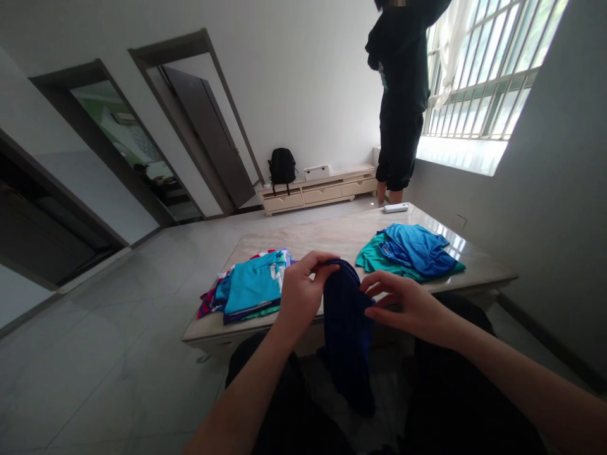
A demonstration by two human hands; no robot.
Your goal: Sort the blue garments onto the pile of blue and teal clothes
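A dark navy garment (348, 335) hangs in front of me, over the near edge of the table and down between my knees. My left hand (306, 287) pinches its top edge between thumb and fingers. On the garment's right side, my right hand (396, 303) has thumb and fingers closed at the cloth's edge. Left of my hands lies a stack of folded clothes (253, 284), a turquoise shirt on top. Beyond my right hand sits a loose heap of blue and green clothes (410, 249). The kind of garment I hold cannot be made out.
The marble-look table (313, 237) stands before me, with a white device (396, 207) at its far end. Further back, a low cabinet (322, 189) carries a black backpack (282, 167) and a white box (317, 172). A person in black (403, 95) stands by the barred window (493, 69).
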